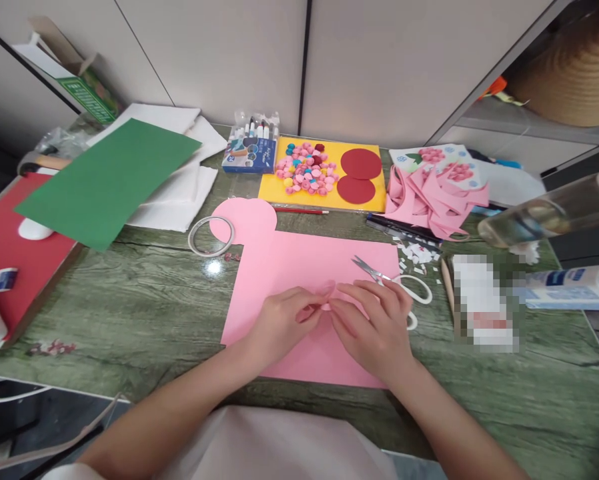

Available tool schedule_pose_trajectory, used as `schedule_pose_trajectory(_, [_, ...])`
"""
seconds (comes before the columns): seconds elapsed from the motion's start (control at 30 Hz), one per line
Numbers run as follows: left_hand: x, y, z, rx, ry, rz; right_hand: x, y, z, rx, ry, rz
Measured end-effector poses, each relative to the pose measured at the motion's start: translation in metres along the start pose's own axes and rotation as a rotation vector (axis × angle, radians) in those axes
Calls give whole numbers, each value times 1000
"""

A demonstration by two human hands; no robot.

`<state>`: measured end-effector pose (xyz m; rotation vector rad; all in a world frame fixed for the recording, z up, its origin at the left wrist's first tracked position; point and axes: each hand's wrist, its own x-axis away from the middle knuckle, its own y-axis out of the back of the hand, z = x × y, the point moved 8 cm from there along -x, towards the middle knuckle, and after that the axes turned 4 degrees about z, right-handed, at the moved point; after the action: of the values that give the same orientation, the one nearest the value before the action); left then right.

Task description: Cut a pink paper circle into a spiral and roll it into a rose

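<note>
My left hand [293, 319] and my right hand [372, 323] meet over a large pink paper sheet [274, 283]. Between their fingertips they pinch a small strip of pink paper [326, 305], which looks curled or rolled; its exact shape is partly hidden by my fingers. White-handled scissors [413, 288] lie beside my right hand, blades resting on the sheet and slightly apart. Two pink paper circles [247, 217] lie at the sheet's upper left corner, with a roll of tape [211, 237] overlapping their left edge.
Behind, a yellow sheet [267, 193] bears small coloured paper rolls [309, 170] and dark red circles [360, 163]. Pink paper scraps [429, 200] pile to its right. A marker box [249, 155] stands behind. Green paper [109, 180] lies left, a clear bottle [544, 207] right.
</note>
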<state>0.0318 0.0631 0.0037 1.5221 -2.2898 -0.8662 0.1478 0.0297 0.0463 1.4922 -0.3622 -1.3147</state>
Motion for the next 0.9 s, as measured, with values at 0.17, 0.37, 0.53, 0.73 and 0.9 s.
schedule_pose_trajectory(0.17, [0,7,-8,95,-27,-33,0,13,-2,-49,14,-102])
schedule_pose_trajectory(0.37, [2,7,-4,380,49,-5,-3,14,-16,-352,-96,-78])
schedule_pose_trajectory(0.53, [4,4,-1,491,82,-12,-2,4,-22,-504,-179,-3])
schedule_pose_trajectory(0.73, [2,7,-3,297,57,-52,-2,-1,-19,-406,-188,69])
schedule_pose_trajectory(0.9, [5,8,-14,3,-171,-111,-1,6,-4,-90,-69,-22])
